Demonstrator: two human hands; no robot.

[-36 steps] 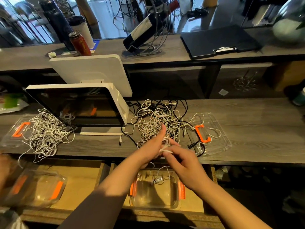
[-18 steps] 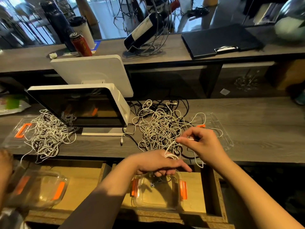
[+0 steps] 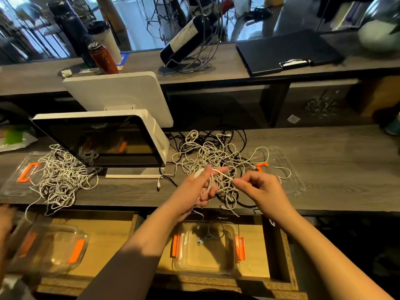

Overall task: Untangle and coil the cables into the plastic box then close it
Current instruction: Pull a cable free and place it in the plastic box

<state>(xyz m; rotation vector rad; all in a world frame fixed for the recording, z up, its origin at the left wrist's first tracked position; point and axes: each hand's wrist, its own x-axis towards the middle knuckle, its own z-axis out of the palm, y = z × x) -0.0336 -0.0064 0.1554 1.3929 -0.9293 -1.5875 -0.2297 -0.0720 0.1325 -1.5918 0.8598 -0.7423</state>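
Over the near edge of the grey wood-grain worktop [image 3: 324, 169], the left hand [image 3: 194, 191] is raised palm-up, fingers curled round loops of thin white cable [image 3: 211, 182]. The right hand [image 3: 259, 187] pinches the same cable's free run between thumb and forefinger — wrist bent inward. Behind them lies the tangled pile of white and black cables [image 3: 212, 154]; below, the clear plastic box with orange clips [image 3: 207, 247] sits in the open wooden drawer [image 3: 255, 241].
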